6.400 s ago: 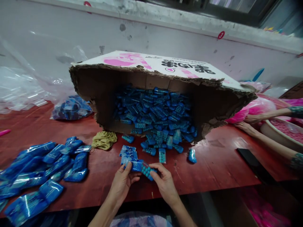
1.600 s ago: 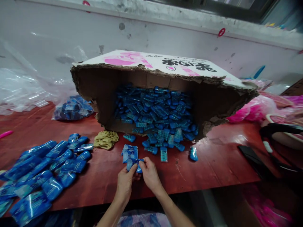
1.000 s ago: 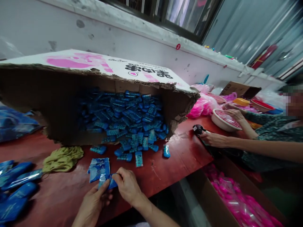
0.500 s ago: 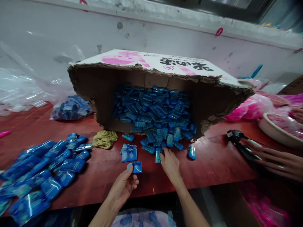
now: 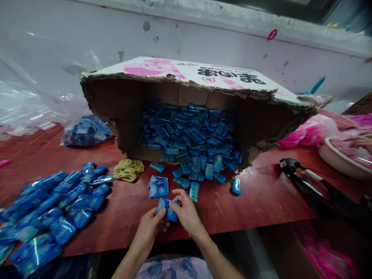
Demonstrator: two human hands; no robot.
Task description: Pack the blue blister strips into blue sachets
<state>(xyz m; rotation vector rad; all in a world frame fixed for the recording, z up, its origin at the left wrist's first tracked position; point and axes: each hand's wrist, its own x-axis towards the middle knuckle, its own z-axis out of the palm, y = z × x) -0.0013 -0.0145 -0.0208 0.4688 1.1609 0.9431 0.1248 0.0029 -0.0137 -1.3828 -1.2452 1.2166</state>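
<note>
Near the table's front edge, my left hand (image 5: 151, 226) pinches a small blue printed packet (image 5: 172, 215) between thumb and fingers. My right hand (image 5: 188, 214) has its thumb and fingers closed on the packet's upper right part. Just beyond them lies a short stack of similar flat blue packets (image 5: 159, 187). A clear, blue-ended small pack with round teal pieces (image 5: 194, 191) rests beside my right fingers. Many more such packs (image 5: 188, 133) fill a torn cardboard box (image 5: 124, 112) on its side, some spilling onto the table.
Filled blue packets (image 5: 52, 205) lie heaped on the left of the red table (image 5: 226, 211). A yellow-green cloth (image 5: 128, 170) is by the box. On the right are a black strapped device (image 5: 302, 182), a white basin (image 5: 328, 153) and another person's hand (image 5: 364, 142).
My right hand has left the small pack by the box, come toward me and left, and taken hold of the blue packet. The other person's hand has moved back to the basin.
</note>
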